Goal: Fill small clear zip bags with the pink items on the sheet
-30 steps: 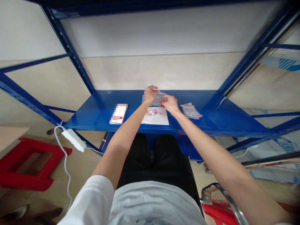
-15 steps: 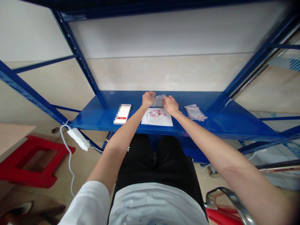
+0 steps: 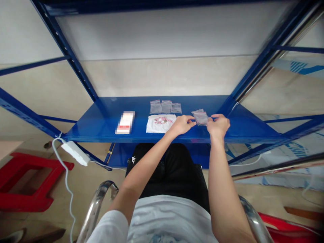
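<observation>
**Plastic bag stack (image 3: 201, 118) between two hands on the blue shelf (image 3: 106, 116)**

From my end of the link I have the stack lying toward the right part of the shelf, a loose pile of small clear bags, their edges fanned out of line. My left-side view of it is bounded by the left hand (image 3: 185, 124), which reaches across with fingers extended, tips at or just beside the pile's left edge; I can't tell whether they pinch any plastic. I read the right hand (image 3: 219, 125) as bent in toward the right edge, fingers partly curled, and whether thumb and finger close on a bag I can't make out either.

Farther left, I count three clear bags (image 3: 166, 106) laid flat in a row toward the back. Just in front of them I see a white cloth (image 3: 152, 128) bearing a pink ring-shaped pattern (image 3: 163, 120); the left hand covers its right end from where I look. Well apart, on the left, I find a phone-like slab (image 3: 125, 123), partly pixelated. Below the shelf's left corner I note a white power strip (image 3: 76, 153) and, on the floor, a red stool (image 3: 25, 197).
</observation>
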A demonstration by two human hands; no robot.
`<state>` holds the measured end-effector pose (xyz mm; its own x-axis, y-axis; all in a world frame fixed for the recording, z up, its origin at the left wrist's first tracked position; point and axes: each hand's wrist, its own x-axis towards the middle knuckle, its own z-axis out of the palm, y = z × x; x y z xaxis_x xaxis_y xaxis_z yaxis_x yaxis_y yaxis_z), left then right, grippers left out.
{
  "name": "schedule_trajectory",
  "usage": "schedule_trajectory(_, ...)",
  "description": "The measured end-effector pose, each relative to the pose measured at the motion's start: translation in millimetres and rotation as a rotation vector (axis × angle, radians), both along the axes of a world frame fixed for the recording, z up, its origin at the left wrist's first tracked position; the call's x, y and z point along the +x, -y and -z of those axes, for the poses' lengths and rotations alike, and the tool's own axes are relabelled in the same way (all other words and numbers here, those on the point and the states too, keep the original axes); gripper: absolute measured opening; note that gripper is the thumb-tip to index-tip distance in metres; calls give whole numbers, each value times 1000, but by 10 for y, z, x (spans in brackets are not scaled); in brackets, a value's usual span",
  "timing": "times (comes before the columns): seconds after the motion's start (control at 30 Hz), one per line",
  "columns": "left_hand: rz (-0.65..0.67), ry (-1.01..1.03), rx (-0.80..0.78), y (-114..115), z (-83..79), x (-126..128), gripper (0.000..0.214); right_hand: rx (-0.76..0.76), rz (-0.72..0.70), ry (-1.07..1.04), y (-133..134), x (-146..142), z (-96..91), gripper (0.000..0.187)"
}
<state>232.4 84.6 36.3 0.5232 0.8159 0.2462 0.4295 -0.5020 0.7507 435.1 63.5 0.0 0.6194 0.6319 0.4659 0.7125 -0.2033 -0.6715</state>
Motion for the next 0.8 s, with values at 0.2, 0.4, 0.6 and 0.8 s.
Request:
schedule_trajectory(0.2, -125, -192, 47, 278, 128, 410, 52, -128, 103, -115, 226, 27, 71, 20)
schedule_trajectory(0.4, -173, -198, 79, 286, 146, 480, 34, -94, 71, -152, 187, 39, 55, 11)
schedule_trajectory(0.6, -187, -66, 74, 337, 150, 491, 30, 30, 16, -158, 285, -5, 36, 9)
schedule_trajectory(0.8, -126, 338, -23, 516, 75, 433, 29, 353, -90, -447, 490, -305, -63, 15)
